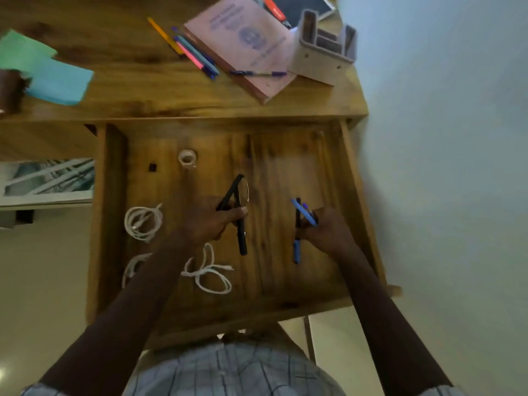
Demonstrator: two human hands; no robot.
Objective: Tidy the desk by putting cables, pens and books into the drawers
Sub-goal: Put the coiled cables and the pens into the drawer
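Black pens (242, 241) in left hand (211, 222), blue pens (297, 251) in right hand (328, 231), exact count blurred.

The wooden drawer (285, 155) is pulled open. In its left half lie three white cables: a coiled cable (143, 222), a loosely looped cable (210, 270) nearer the front, and a third cable (133, 267) partly hidden by the forearm. The left hand (211, 221) grips crossed black pens (242, 241); the right hand (325, 230) grips bunched blue pens (297, 250). On the surface (128, 90) behind, coloured pens (194, 54) lie beside a pink book (245, 44), and a single pen (257, 73) rests across its cover.
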